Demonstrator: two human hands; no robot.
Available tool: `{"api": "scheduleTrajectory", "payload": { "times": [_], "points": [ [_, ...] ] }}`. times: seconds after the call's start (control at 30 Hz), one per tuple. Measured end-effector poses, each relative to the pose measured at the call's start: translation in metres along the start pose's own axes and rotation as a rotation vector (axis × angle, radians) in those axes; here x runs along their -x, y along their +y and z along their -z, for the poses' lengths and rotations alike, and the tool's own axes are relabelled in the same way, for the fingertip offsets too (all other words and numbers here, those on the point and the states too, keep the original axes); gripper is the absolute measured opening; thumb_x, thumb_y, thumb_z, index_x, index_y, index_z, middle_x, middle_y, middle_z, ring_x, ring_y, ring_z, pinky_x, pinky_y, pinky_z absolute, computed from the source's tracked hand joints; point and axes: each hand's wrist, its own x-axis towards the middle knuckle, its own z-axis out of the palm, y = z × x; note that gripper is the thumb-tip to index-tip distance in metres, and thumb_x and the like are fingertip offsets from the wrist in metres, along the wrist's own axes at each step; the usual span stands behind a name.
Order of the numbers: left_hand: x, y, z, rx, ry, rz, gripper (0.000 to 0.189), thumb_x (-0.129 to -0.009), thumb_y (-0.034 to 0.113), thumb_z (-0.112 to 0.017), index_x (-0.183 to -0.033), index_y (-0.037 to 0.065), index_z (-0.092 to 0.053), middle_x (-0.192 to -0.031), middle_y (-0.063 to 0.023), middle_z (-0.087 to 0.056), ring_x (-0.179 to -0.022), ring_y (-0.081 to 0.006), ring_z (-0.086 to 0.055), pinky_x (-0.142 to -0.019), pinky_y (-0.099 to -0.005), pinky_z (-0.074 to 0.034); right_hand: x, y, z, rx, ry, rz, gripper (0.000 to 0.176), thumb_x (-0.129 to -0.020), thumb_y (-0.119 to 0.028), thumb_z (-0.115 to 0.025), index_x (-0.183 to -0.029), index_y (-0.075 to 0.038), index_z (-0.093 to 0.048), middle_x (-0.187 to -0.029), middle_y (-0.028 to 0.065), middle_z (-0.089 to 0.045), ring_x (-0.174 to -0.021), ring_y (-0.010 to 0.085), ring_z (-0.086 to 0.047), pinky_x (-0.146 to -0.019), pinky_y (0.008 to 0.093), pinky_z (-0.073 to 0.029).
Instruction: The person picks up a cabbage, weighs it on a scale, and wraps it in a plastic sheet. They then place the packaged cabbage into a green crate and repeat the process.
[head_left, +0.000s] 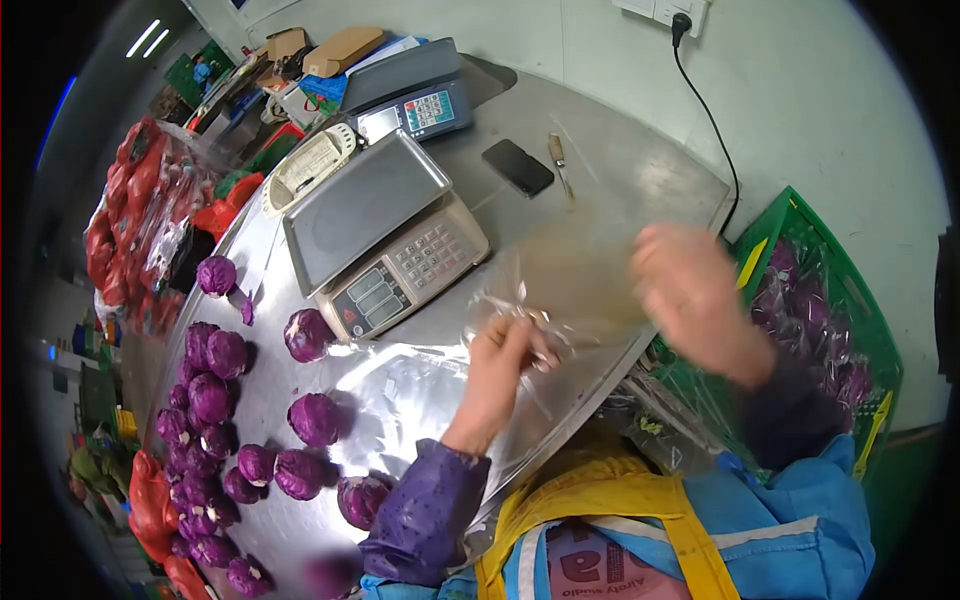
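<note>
My left hand (502,362) is closed on a clear plastic bag (490,310) over the metal table (390,385), to the right of several purple cabbages. My right hand (690,295) is raised near the table's right edge, smeared by motion, and its fingers cannot be made out clearly. A blurred, see-through patch lies between the two hands. One purple cabbage (314,419) sits left of my left hand, and another (361,500) lies by my left sleeve. The digital scale (400,275) stands beyond my left hand.
A second scale (412,108) stands at the back, with a phone (518,167) and a wooden-handled tool (557,152) nearby. The green crate (880,335) at the right holds wrapped purple cabbages (810,310). A black cable (708,115) hangs down the wall. Red bags (130,215) are at the left.
</note>
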Motion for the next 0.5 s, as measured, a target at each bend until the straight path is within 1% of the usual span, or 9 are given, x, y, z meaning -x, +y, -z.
{"api": "scheduleTrajectory", "payload": {
  "times": [0.03,0.07,0.1,0.2,0.3,0.37,0.4,0.47,0.5],
  "points": [
    [-0.011,0.007,0.000,0.051,0.052,-0.003,0.019,-0.093,0.017,-0.045,-0.084,0.002,-0.052,-0.065,-0.0053,-0.055,-0.059,-0.0136,-0.055,-0.056,-0.0231,-0.044,-0.005,0.010,0.020,0.012,0.096,-0.048,0.006,-0.073,-0.005,-0.058,-0.079,-0.004,-0.057,-0.083,0.0071,-0.057,-0.087,0.0229,-0.056,-0.078,0.0343,-0.043],
    [-0.026,0.015,-0.001,0.071,0.095,-0.013,0.020,-0.093,0.017,-0.045,-0.080,0.003,-0.051,-0.065,-0.0050,-0.054,-0.057,-0.0129,-0.054,-0.054,-0.0225,-0.043,-0.017,0.010,0.042,-0.321,0.346,-0.419,0.009,-0.080,-0.005,-0.053,-0.087,-0.002,-0.057,-0.086,0.0051,-0.060,-0.084,0.0154,-0.056,-0.076,0.0289,-0.044],
    [-0.041,0.017,0.004,0.016,0.130,-0.023,0.022,-0.093,0.018,-0.044,-0.080,0.002,-0.051,-0.065,-0.0053,-0.054,-0.057,-0.0124,-0.053,-0.054,-0.0232,-0.043,-0.020,0.023,0.068,-0.210,0.406,-0.494,0.019,-0.089,-0.007,-0.045,-0.100,0.002,-0.057,-0.095,0.0056,-0.059,-0.088,0.0125,-0.054,-0.082,0.0245,-0.041],
    [-0.054,0.051,-0.006,-0.148,0.105,-0.111,0.023,-0.093,0.018,-0.042,-0.081,0.002,-0.051,-0.065,-0.0058,-0.054,-0.057,-0.0119,-0.053,-0.053,-0.0235,-0.042,-0.040,0.048,0.122,-0.128,0.962,-0.386,0.022,-0.090,-0.014,-0.048,-0.102,0.003,-0.058,-0.094,0.0065,-0.060,-0.085,0.0111,-0.055,-0.080,0.0239,-0.042],
    [-0.046,0.056,-0.004,-0.273,0.008,-0.172,0.024,-0.094,0.018,-0.040,-0.082,0.001,-0.052,-0.066,-0.0072,-0.055,-0.054,-0.0115,-0.052,-0.053,-0.0239,-0.042,-0.044,0.054,0.136,0.122,1.117,-0.370,0.020,-0.089,-0.014,-0.052,-0.101,0.001,-0.058,-0.093,0.0057,-0.060,-0.083,0.0117,-0.056,-0.079,0.0237,-0.043],
    [-0.019,0.041,0.003,-0.650,-0.133,-0.100,0.024,-0.094,0.017,-0.040,-0.086,-0.001,-0.053,-0.066,-0.0068,-0.055,-0.053,-0.0115,-0.052,-0.054,-0.0239,-0.043,-0.042,0.068,0.108,0.057,0.975,-0.316,0.021,-0.086,-0.012,-0.054,-0.103,0.000,-0.057,-0.097,0.0058,-0.059,-0.086,0.0134,-0.056,-0.081,0.0247,-0.043],
    [-0.005,0.024,0.008,-0.650,-0.110,-0.080,0.023,-0.093,0.016,-0.040,-0.088,-0.002,-0.053,-0.063,-0.0065,-0.055,-0.054,-0.0107,-0.054,-0.052,-0.0235,-0.042,-0.039,0.073,0.087,-0.004,0.833,-0.255,0.023,-0.084,-0.011,-0.057,-0.105,-0.002,-0.057,-0.100,0.0058,-0.058,-0.090,0.0152,-0.055,-0.082,0.0257,-0.042],
    [0.026,-0.001,0.019,-0.627,-0.107,0.014,0.021,-0.093,0.013,-0.041,-0.095,-0.003,-0.054,-0.061,-0.0058,-0.056,-0.056,-0.0097,-0.056,-0.053,-0.0233,-0.043,-0.040,0.061,0.042,0.103,0.461,-0.313,0.034,-0.078,-0.008,-0.059,-0.111,-0.005,-0.053,-0.109,0.0052,-0.054,-0.099,0.0179,-0.052,-0.087,0.0286,-0.040],
    [0.040,-0.009,0.024,-0.606,-0.129,0.088,0.020,-0.092,0.011,-0.041,-0.099,-0.003,-0.054,-0.063,-0.0052,-0.056,-0.058,-0.0095,-0.056,-0.055,-0.0236,-0.045,-0.034,0.051,0.017,-0.028,0.308,-0.392,0.043,-0.074,-0.007,-0.061,-0.115,-0.006,-0.050,-0.116,0.0075,-0.050,-0.107,0.0211,-0.048,-0.092,0.0316,-0.037]
  ]
}}
